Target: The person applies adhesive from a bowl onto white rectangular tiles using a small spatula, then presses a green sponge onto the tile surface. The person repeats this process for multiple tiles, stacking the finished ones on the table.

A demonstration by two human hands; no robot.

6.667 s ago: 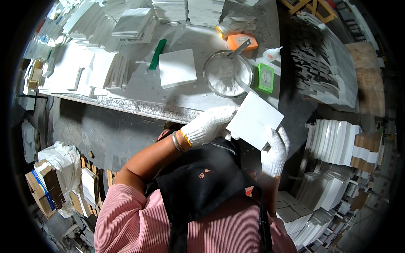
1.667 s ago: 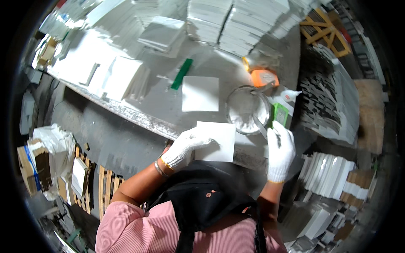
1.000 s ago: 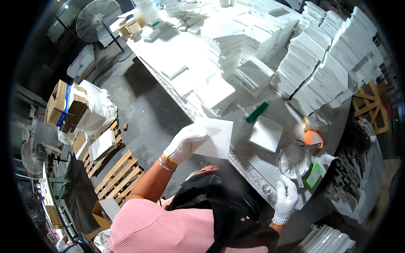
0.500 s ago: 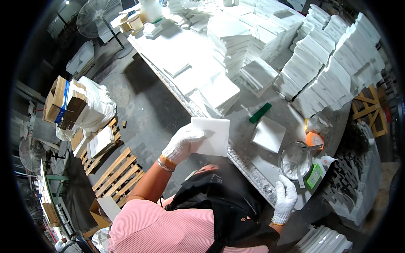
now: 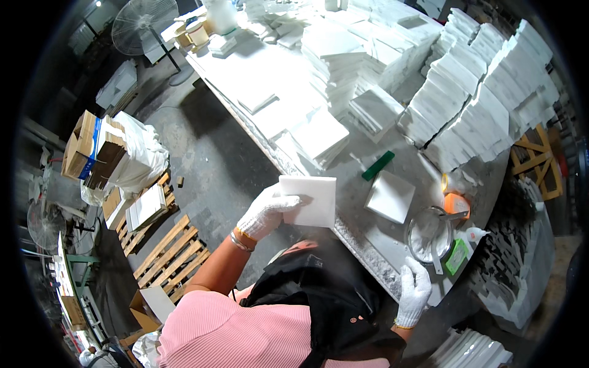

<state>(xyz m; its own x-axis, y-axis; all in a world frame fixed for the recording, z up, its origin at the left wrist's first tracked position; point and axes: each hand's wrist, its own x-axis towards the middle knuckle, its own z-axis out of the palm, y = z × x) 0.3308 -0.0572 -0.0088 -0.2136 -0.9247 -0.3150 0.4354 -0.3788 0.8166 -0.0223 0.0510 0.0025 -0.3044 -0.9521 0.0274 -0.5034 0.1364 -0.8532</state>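
My left hand (image 5: 264, 211), in a white knit glove, grips a square white tile (image 5: 311, 202) by its left side, thumb on the face turned to me. The tile is held up, just off the table's near edge. My gloved right hand (image 5: 414, 293) hovers by the table edge at the lower right, fingers loosely bent and apart, with nothing visible in them. Nearest to it are a bowl of white paste (image 5: 423, 238) with scrapers and a bright green box (image 5: 456, 257). Another white tile (image 5: 391, 196) lies flat on the table beside a dark green bar (image 5: 378, 165).
Tall stacks of white tiles (image 5: 334, 61) crowd the table's far side, with leaning rows (image 5: 472, 98) at the right. An orange container (image 5: 457, 204) stands behind the bowl. Wooden pallets (image 5: 172, 251) and a wrapped carton load (image 5: 132, 147) occupy the floor at left, below a fan (image 5: 144, 24).
The tile in my left hand has dropped slightly and tipped, so its top edge now shows. My right hand has barely moved.
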